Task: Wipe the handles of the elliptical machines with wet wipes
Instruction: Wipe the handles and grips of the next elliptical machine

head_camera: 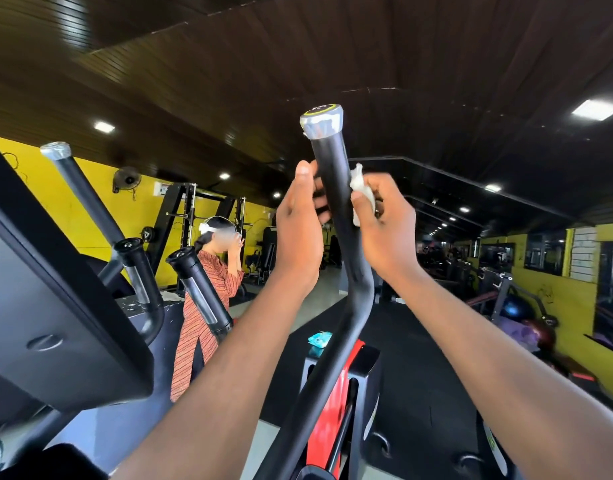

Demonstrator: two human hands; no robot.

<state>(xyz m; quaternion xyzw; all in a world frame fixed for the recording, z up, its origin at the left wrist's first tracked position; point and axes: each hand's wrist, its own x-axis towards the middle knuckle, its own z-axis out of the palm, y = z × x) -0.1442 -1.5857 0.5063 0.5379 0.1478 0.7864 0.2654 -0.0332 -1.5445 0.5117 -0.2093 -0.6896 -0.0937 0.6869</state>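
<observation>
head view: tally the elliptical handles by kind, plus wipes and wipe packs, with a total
long silver-capped handles: 2, centre handle and left handle
short black grips: 2, near grip and far grip
wet wipe: 1
wipes pack: 1
total: 6

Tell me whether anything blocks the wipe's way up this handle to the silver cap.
Nothing visible does. The right hand presses the wet wipe to the handle; the stretch up to the silver cap is bare. The left hand grips the handle beside it, not above.
</observation>
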